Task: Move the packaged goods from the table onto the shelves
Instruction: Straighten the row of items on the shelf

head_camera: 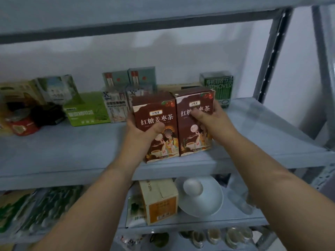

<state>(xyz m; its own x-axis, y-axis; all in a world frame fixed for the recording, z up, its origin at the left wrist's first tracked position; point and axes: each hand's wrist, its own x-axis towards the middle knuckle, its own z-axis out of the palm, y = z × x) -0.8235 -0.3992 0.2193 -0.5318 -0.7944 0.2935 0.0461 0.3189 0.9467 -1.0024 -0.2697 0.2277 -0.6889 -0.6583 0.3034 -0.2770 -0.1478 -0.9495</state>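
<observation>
Grey shelf (72, 151) was recorded across mid-frame. Left tea box (154, 113) and right tea box (190, 104) were seen upright, touching, at its front edge. Left hand (143, 131) was clamped on the former, right hand (212, 122) on the latter.

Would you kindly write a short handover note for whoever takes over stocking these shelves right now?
Left hand: grips the left tea box, thumb on its front.
Right hand: grips the right tea box.
Both boxes stand upright, side by side, at the front edge of the shelf. I cannot tell whether they are fully set down.
Done: other packages, such as the green box, already sit further back.
Left: probably slide both boxes back and release them. The table is out of view, so what remains there is unknown.
</observation>
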